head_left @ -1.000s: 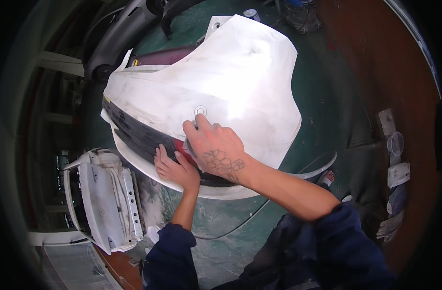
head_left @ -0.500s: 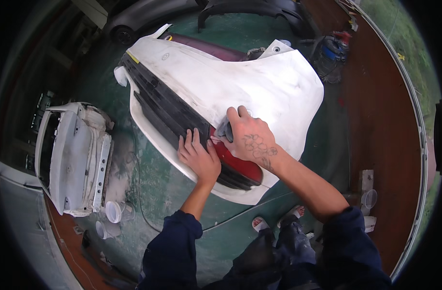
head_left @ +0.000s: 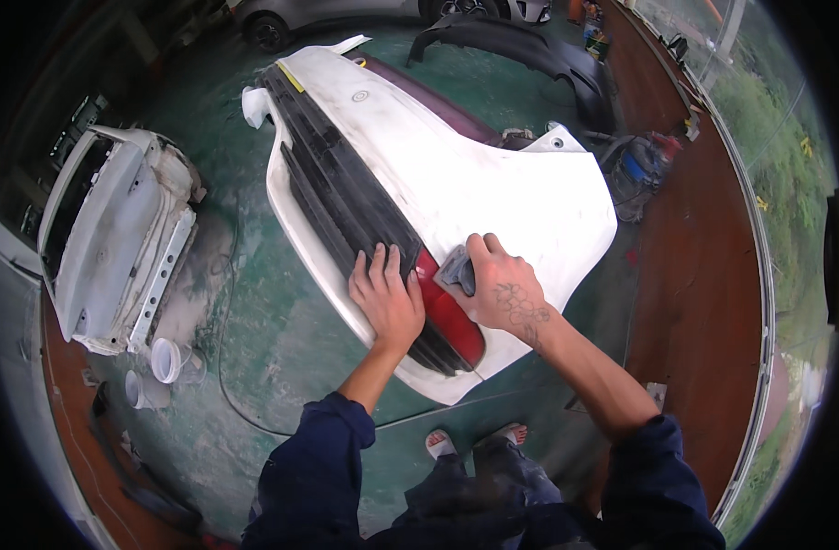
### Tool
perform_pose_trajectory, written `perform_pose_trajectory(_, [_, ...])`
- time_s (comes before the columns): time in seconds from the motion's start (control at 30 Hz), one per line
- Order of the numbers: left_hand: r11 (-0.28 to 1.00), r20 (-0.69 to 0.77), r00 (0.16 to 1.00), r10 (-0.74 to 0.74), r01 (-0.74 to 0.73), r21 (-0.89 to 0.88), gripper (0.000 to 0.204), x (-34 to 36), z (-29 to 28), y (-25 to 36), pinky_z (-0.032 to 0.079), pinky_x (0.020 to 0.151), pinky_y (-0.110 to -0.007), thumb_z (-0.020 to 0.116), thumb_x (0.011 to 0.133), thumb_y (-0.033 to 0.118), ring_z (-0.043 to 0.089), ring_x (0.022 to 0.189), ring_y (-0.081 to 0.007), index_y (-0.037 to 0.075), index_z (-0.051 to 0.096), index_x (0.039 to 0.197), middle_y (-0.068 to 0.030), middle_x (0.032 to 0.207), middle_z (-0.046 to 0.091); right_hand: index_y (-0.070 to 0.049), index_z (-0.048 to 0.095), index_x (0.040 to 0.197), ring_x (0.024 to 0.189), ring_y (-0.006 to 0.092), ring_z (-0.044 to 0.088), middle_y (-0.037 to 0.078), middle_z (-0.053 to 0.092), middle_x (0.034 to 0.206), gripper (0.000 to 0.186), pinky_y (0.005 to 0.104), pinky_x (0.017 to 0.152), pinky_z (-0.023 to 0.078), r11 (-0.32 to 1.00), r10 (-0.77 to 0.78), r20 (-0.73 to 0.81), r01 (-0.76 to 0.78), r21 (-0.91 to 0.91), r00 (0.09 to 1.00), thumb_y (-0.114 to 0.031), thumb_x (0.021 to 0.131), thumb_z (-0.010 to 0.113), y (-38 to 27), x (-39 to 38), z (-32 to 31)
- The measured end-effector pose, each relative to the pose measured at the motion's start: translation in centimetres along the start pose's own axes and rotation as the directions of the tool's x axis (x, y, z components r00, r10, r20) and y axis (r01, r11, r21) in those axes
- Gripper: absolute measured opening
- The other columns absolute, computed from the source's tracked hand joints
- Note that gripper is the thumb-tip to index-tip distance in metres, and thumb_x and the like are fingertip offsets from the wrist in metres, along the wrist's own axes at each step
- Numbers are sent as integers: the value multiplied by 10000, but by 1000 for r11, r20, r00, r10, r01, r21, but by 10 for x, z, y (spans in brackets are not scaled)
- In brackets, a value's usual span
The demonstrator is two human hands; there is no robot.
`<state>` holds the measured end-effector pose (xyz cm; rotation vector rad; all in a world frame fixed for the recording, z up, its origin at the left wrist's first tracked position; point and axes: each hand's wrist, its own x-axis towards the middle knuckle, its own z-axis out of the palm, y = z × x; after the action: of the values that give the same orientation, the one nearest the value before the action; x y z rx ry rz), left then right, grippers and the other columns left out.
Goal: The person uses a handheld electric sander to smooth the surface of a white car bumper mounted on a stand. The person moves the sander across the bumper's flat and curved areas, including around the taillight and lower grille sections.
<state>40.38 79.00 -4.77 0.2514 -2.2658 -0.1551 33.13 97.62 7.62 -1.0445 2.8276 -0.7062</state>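
Observation:
A white car bumper (head_left: 520, 202) lies across the middle, with a ribbed black trim strip (head_left: 341, 165) and a red reflector (head_left: 454, 321) along its near left side. My left hand (head_left: 388, 298) rests on the black trim beside the reflector, fingers spread and nothing in them. In my right hand (head_left: 513, 291) is a dark grey sanding block (head_left: 458, 270), fingers wrapped round it. The block sits at the border between the reflector and the white panel; its underside is hidden.
To the left stands a bare grey-white car tailgate (head_left: 108, 243), with clear plastic buckets (head_left: 176, 361) below it. A cable or hose (head_left: 225, 367) crosses the green floor. Behind are a black bumper (head_left: 520, 50) and a grey car (head_left: 364, 16). A blue-and-red vacuum cleaner (head_left: 641, 170) stands at right.
My view has shifted, so the bumper sits differently in the picture. My right hand and the sanding block have moved slightly away from my left hand. My left hand stays on the trim.

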Motion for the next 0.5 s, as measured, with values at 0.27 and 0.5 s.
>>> perform_pose_trajectory(0.27, [999,29,999,-22,23,-40,581,3,-4,3,263,1173,-629,650,974,180,406,1442,-478,29,512,1518,-189,1567,492,20,538,1155,829,462,748,266,651,1088,543,500,718,633,999,-26,31,27,-27,999,-290,849,863,-6,17,-12])
perform_pose_trajectory(0.5, [999,18,999,-34,34,-36,572,5,-6,4,264,1177,-618,658,978,189,412,1434,-472,29,526,1511,-183,1557,497,25,530,1133,838,478,739,252,643,1066,561,520,729,630,999,-30,23,30,-27,999,-341,864,860,-1,11,-9])
